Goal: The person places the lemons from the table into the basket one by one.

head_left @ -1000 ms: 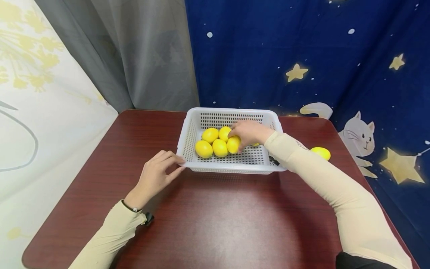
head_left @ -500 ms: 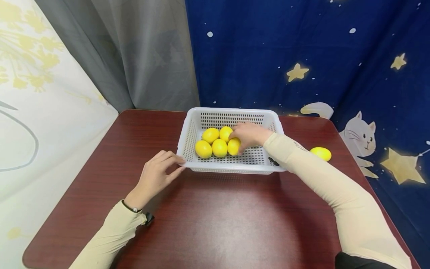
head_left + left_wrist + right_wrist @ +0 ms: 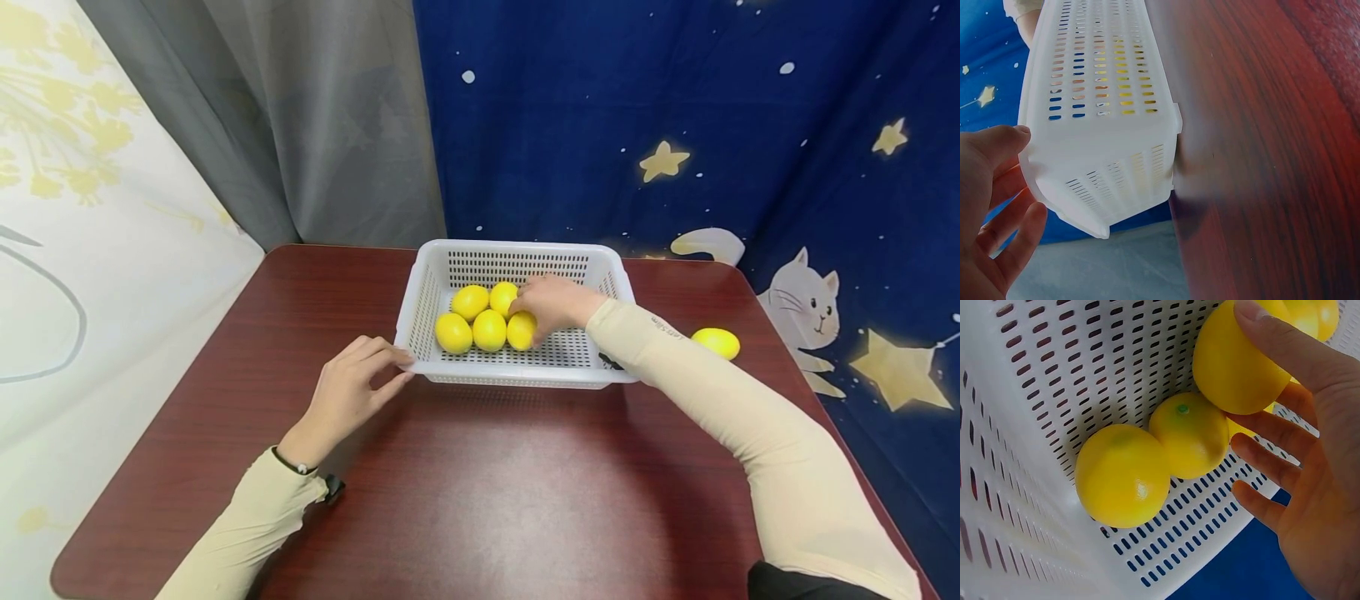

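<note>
A white perforated plastic basket stands on the table, with several yellow lemons inside, among them a front-left lemon. My right hand reaches in and grips one lemon between thumb and fingers; in the right wrist view this held lemon sits above others. Two more lemons, a nearer one and one with a green spot, lie on the basket floor there. My left hand pinches the rim at the basket's front-left corner, its thumb and fingers on either side of it in the left wrist view.
A single loose lemon lies on the dark red table, right of the basket beyond my forearm. A grey curtain and a blue starry curtain hang behind the table's back edge.
The right hand and its lemon have shifted very slightly toward the near side. A yellow patch visible behind that hand earlier is now hidden. The left hand has stayed still.
</note>
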A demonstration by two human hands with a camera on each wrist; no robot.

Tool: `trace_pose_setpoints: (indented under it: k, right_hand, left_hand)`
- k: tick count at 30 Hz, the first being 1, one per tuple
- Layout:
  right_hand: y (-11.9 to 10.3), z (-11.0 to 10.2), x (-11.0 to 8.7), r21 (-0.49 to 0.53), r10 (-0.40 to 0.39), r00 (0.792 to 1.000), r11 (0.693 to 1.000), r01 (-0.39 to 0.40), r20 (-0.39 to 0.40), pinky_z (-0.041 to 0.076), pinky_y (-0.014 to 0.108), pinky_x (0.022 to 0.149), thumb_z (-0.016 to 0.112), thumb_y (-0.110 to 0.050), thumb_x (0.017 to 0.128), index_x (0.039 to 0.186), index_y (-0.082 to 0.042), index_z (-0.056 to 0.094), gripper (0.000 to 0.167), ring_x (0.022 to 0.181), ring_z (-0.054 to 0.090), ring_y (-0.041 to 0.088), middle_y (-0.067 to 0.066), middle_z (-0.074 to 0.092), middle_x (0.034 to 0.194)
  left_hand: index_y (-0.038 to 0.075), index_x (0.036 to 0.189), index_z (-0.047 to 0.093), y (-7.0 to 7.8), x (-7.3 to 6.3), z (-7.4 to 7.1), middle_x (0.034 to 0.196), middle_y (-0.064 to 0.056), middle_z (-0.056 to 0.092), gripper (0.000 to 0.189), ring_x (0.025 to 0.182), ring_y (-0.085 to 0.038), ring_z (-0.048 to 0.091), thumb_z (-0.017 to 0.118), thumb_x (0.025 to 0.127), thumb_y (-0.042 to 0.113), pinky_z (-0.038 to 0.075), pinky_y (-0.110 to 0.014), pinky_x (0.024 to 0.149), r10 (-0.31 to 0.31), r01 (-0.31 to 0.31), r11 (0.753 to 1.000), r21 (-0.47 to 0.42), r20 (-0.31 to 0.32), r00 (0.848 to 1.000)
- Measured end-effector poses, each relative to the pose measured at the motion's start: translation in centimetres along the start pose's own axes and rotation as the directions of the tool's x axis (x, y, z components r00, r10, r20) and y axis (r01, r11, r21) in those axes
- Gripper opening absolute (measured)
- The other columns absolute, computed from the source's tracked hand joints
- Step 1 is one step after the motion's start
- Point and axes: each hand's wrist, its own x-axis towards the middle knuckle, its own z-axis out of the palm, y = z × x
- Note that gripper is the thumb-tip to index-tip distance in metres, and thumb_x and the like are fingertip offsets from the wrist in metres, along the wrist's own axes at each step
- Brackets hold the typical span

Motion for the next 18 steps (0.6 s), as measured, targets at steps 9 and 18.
trace_pose_setpoints:
  k: [9, 18]
  right_hand:
    - [-0.32, 0.11, -0.26, 0.003, -0.01, 1.0, 1.0, 0.01, -0.02, 0.041, 0.043, 0.106, 0.088, -0.035, 0.069, 0.129, -0.022, 0.066, 0.065, 0.114, 0.052, 0.023, -0.003, 0.07, 0.124]
    - [-0.13, -0.48, -0.36, 0.025, 0.001, 1.0, 1.0, 0.0, -0.018, 0.042, 0.045, 0.103, 0.089, -0.038, 0.068, 0.128, -0.024, 0.067, 0.066, 0.11, 0.052, 0.021, -0.003, 0.069, 0.125]
  left_hand:
    - [0.022, 0.099, 0.074, -0.01, -0.07, -0.06, 0.095, 0.011, 0.069, 0.02, 0.091, -0.008, 0.059, 0.081, 0.08, 0.02, 0.05, -0.025, 0.079, 0.003, -0.003, 1.0, 0.0, -0.001, 1.0]
    - [0.022, 0.099, 0.074, -0.1, -0.01, -0.02, 0.095, 0.011, 0.069, 0.02, 0.09, -0.008, 0.059, 0.081, 0.08, 0.02, 0.049, -0.024, 0.081, 0.016, -0.016, 1.0, 0.005, -0.008, 1.0]
